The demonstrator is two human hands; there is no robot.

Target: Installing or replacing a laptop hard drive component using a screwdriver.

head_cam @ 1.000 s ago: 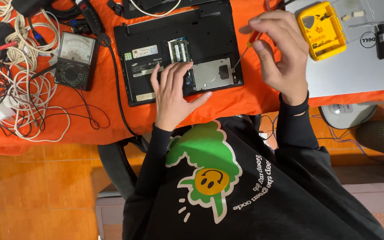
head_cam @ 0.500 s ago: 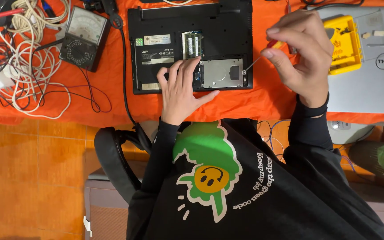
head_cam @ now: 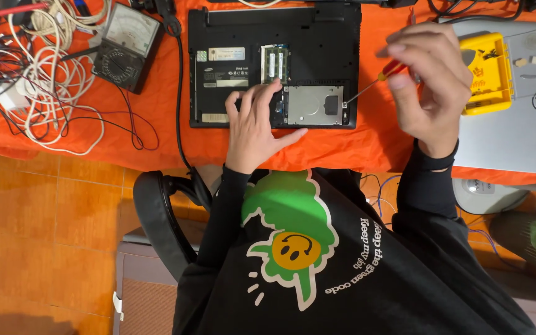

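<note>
A black laptop (head_cam: 237,37) lies upside down on the orange table cloth (head_cam: 156,136), its bottom cover off, showing memory sticks (head_cam: 275,63) and a silver hard drive (head_cam: 314,104). My left hand (head_cam: 257,127) rests flat on the laptop's near edge, fingers touching the left side of the drive. My right hand (head_cam: 426,80) grips a small screwdriver (head_cam: 376,80) with a red and yellow handle; its tip meets the drive's right edge.
A black analog multimeter (head_cam: 125,46) and a tangle of white and dark cables (head_cam: 38,80) lie at the left. A yellow parts box (head_cam: 485,74) sits on a closed silver laptop (head_cam: 516,136) at the right. A black chair (head_cam: 162,223) is below.
The view has shifted, so the laptop sits more central. My right hand with the screwdriver moved down toward the drive's right edge; my left hand stayed on the laptop.
</note>
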